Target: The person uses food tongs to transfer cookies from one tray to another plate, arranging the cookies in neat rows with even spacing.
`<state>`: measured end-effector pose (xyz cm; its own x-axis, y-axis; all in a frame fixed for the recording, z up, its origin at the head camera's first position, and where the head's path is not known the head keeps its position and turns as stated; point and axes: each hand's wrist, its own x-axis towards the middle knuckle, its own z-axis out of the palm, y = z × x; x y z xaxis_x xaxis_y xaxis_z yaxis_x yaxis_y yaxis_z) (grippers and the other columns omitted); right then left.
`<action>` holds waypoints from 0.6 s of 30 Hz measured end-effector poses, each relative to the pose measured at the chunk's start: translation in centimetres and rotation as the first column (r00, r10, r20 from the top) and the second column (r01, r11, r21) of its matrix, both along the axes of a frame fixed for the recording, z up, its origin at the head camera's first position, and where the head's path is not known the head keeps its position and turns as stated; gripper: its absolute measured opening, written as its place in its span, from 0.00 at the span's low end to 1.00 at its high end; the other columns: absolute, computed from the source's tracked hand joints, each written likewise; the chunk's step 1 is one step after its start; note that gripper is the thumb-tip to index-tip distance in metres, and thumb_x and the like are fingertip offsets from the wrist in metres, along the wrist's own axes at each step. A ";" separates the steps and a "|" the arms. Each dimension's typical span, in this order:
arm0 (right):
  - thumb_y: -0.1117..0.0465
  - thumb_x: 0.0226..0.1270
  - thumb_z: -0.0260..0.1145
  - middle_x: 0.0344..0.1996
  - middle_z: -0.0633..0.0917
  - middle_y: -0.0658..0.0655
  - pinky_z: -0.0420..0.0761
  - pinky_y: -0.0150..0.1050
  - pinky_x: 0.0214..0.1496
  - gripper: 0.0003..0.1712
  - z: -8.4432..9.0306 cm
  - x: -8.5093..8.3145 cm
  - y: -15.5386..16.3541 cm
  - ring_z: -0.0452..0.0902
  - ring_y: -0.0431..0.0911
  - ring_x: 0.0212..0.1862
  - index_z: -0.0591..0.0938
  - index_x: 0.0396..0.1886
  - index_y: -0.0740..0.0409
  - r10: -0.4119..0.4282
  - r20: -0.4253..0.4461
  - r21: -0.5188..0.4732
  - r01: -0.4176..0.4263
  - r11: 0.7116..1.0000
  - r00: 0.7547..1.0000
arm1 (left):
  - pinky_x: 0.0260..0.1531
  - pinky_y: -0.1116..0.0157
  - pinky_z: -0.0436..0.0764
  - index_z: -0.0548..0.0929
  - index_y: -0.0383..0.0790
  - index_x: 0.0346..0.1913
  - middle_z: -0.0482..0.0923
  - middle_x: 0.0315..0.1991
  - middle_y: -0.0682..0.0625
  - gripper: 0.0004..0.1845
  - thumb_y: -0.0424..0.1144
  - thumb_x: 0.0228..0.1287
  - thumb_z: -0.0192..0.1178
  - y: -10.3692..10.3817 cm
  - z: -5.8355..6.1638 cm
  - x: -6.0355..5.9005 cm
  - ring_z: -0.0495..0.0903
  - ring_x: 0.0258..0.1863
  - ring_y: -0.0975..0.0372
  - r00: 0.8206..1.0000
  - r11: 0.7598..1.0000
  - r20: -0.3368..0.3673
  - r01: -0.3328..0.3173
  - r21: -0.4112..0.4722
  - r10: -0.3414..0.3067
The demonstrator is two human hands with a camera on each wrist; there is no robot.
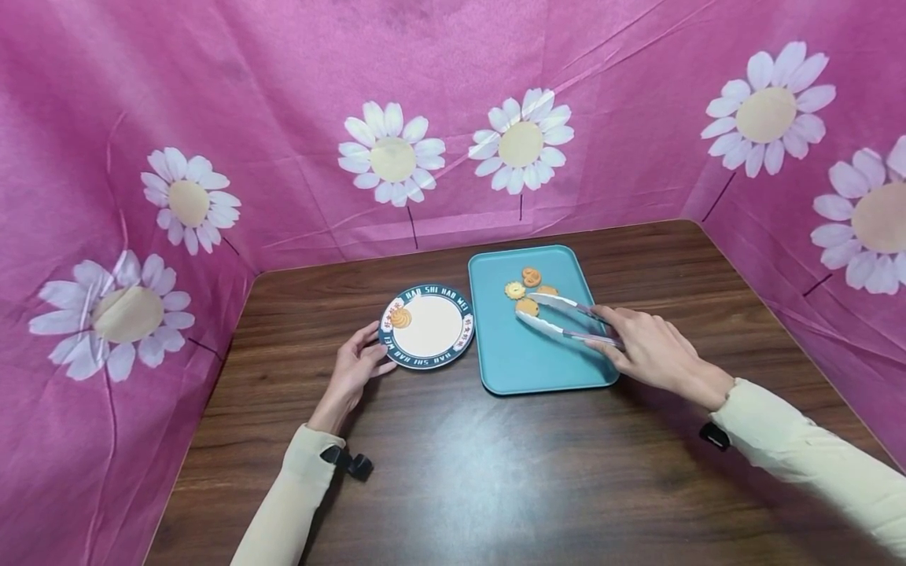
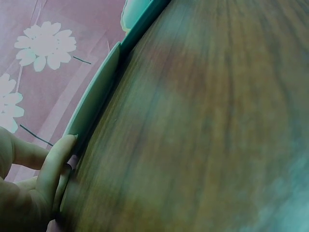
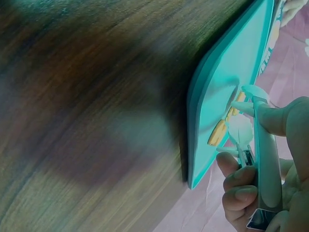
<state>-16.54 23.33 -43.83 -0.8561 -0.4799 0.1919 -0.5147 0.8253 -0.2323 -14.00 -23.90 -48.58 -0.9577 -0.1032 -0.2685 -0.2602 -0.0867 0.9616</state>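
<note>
The right hand (image 1: 647,350) grips silver tongs (image 1: 562,318) over the teal tray (image 1: 538,365), their long axis running right to left, tips spread and seemingly astride a biscuit (image 1: 527,306). The left hand (image 1: 354,369), fingers relaxed, touches the plate's (image 1: 432,326) near-left rim on the table (image 1: 460,472).

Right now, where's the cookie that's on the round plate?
In the head view, the cookie lies at the left edge of the round plate, just beyond the left hand, which touches the plate's rim. The teal tray sits to the right.
</note>
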 end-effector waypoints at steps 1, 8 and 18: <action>0.46 0.74 0.68 0.29 0.78 0.50 0.70 0.33 0.19 0.29 0.0 0.0 0.0 0.71 0.42 0.27 0.78 0.68 0.55 0.006 0.000 -0.001 -0.006 1.000 1.000 | 0.46 0.71 0.93 0.59 0.35 0.81 0.60 0.76 0.33 0.34 0.20 0.75 0.49 0.0 0.0 0.0 0.80 0.51 0.66 1.000 1.000 -0.001 0.000 0.000 0.000; 0.47 0.74 0.68 0.32 0.81 0.53 0.70 0.31 0.19 0.29 0.1 -0.2 -0.5 0.71 0.40 0.26 0.78 0.67 0.55 0.031 0.008 0.007 -0.031 1.000 0.999 | 0.45 0.72 0.92 0.59 0.35 0.81 0.61 0.77 0.34 0.34 0.20 0.76 0.49 0.0 0.0 0.0 0.80 0.50 0.66 1.000 1.000 0.010 -0.005 -0.003 0.005; 0.43 0.75 0.66 0.29 0.80 0.51 0.68 0.32 0.16 0.29 0.2 -0.6 -2.5 0.69 0.41 0.24 0.78 0.68 0.51 0.063 -0.010 -0.019 -0.063 0.998 0.998 | 0.45 0.72 0.92 0.60 0.36 0.81 0.61 0.76 0.34 0.33 0.20 0.76 0.49 0.0 0.0 -0.1 0.80 0.48 0.68 1.000 1.000 0.008 -0.009 0.004 0.009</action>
